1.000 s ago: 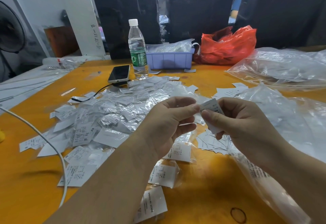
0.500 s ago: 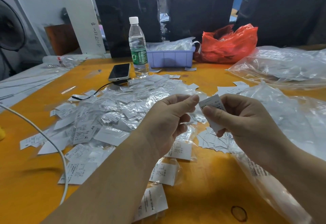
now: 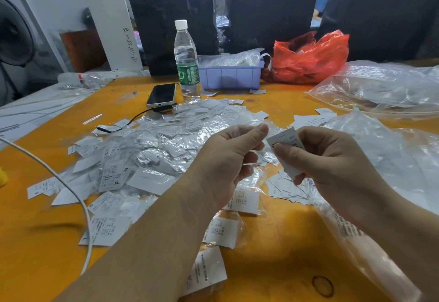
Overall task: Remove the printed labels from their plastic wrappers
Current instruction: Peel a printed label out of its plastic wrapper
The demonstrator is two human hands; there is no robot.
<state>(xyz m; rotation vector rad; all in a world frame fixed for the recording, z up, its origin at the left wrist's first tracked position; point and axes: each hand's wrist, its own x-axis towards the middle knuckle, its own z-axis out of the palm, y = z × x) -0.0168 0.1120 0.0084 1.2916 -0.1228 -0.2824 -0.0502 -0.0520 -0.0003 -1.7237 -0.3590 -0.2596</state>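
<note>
Labels are what this job turns on, and one label [image 3: 286, 149] sits pinched in the right hand [image 3: 332, 166], held above the middle of the bench [image 3: 273, 254], its thumb pressed on the printed face and the fingers curled behind it. The left hand [image 3: 228, 159] pinches a thin clear wrapper [image 3: 247, 123] between thumb and forefinger, just beside the label; whether the label's lower end is free of the film cannot be told. To do the step well, pull the two apart in a straight line along the label's length, gripping the film near its open mouth so it does not stretch or tear, and keep the thumb off the print edge so the paper does not crease. Room is tight: a heap of wrapped labels [image 3: 142, 154] spreads to the left, a small stack of bare labels [image 3: 285, 190] lies directly under the hands, and a large clear bag [image 3: 380, 159] crowds the right. The bare bench nearest the person offers the clearest space.
</note>
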